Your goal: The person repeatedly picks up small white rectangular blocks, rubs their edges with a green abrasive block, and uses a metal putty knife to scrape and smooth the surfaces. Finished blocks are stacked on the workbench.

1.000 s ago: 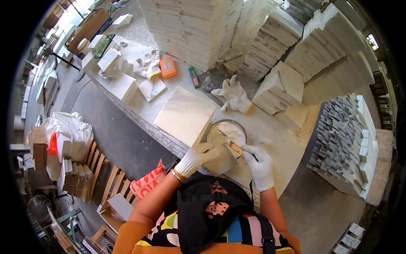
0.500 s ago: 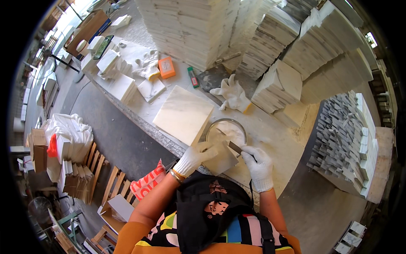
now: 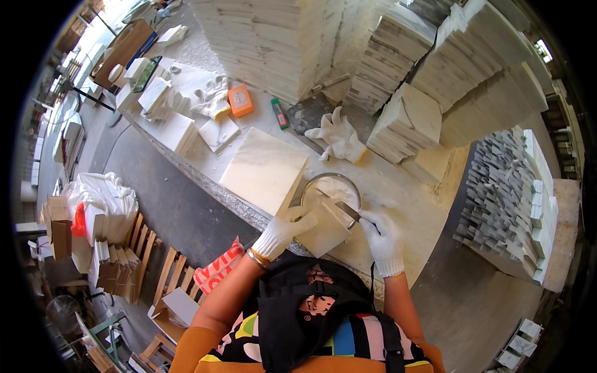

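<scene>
Left hand (image 3: 281, 230), gloved, grips a small tile (image 3: 323, 229) at the bench edge. Right hand (image 3: 380, 235) is closed on a scraper (image 3: 347, 210) — blade over the bowl (image 3: 330, 184), handle hidden in the glove.

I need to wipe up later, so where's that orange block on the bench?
In the head view the orange block lies upper left on the worktable, between a loose white glove and a small green-and-red tube.

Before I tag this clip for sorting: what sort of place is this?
Likely a stone tile workshop: stacks of marble tiles crowd the dusty workbench, and gloved hands work a tile over a bowl of white paste.
</scene>
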Tool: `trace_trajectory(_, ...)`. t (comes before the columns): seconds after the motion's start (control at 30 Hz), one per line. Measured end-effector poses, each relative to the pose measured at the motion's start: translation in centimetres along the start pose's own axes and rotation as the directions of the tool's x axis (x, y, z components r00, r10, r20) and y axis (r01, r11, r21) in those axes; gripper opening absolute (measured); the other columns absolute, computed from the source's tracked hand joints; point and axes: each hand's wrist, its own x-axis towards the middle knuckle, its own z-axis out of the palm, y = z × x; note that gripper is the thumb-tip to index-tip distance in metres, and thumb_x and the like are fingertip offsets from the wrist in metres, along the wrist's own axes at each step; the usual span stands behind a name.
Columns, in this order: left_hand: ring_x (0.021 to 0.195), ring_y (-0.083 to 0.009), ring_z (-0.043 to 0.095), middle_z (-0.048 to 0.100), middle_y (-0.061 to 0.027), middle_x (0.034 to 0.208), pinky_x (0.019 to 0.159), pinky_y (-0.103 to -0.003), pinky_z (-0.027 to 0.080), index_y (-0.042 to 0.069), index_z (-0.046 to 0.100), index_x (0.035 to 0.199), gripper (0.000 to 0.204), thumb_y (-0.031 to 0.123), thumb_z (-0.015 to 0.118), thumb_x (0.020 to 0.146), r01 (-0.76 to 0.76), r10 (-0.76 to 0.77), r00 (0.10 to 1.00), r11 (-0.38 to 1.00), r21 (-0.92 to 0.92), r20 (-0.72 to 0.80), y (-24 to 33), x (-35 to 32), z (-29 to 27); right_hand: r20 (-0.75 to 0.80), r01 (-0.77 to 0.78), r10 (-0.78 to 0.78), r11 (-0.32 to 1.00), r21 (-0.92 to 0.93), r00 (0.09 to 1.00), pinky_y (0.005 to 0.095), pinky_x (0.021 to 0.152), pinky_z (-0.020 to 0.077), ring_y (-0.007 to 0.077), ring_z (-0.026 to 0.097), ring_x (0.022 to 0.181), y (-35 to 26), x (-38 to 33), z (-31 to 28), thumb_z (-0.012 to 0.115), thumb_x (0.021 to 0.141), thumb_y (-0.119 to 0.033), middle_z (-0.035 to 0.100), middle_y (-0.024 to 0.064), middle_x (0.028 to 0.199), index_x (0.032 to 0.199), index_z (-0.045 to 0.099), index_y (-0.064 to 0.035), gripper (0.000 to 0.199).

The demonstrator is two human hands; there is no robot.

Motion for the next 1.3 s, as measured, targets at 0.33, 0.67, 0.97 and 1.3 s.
trace_trajectory(0.33,0.075,-0.0062,0.052,0.064,0.0011,0.083,0.063,-0.025,0.042,-0.006,0.072,0.11,0.041,0.031,0.072,0.093,-0.02,0.02,1.0,0.999,0.026,0.001,0.1,0.1,0.0,0.166,-0.168,0.162,0.986,0.022,0.973,0.0349,0.077,0.0539,0.0259,0.07,0.085,3.4,0.6,1.9,0.07,0.091,-0.02,0.074,0.0114,0.096,0.105,0.076,-0.0084,0.019)
trace_trajectory(0.67,0.074,-0.0086,0.052,0.063,-0.0032,0.079,0.065,-0.028,0.045,-0.006,0.072,0.11,0.039,0.027,0.073,0.089,-0.099,0.097,0.995,0.982,0.163,0.018,0.6,0.1,-0.2,0.212,-0.352,0.291,0.857,0.377,0.933,0.0265,0.068,0.0526,0.0118,0.064,0.076,-0.2,0.9,-0.3,0.071,0.093,-0.011,0.072,0.0055,0.092,0.108,0.074,0.0,0.019)
trace_trajectory(0.97,0.076,-0.01,0.054,0.065,-0.0063,0.083,0.067,-0.03,0.046,-0.005,0.071,0.114,0.041,0.027,0.072,0.088,-0.149,0.145,0.989,0.978,0.143,0.038,0.4,0.1,-0.2,0.054,0.008,-0.017,0.986,0.168,0.998,0.0302,0.074,0.0543,0.0215,0.071,0.083,-1.5,0.7,-0.2,0.073,0.089,-0.006,0.074,0.0124,0.093,0.103,0.076,-0.0042,0.014)
trace_trajectory(1.3,0.077,-0.0088,0.052,0.061,-0.002,0.083,0.067,-0.028,0.045,-0.006,0.071,0.114,0.041,0.026,0.072,0.088,-0.098,0.095,0.995,0.99,0.096,0.036,0.5,-0.1,-0.2,0.022,0.063,-0.068,0.986,0.154,0.997,0.031,0.075,0.055,0.0241,0.072,0.084,-1.9,0.5,-0.1,0.075,0.087,-0.005,0.074,0.013,0.094,0.102,0.076,-0.0048,0.015)
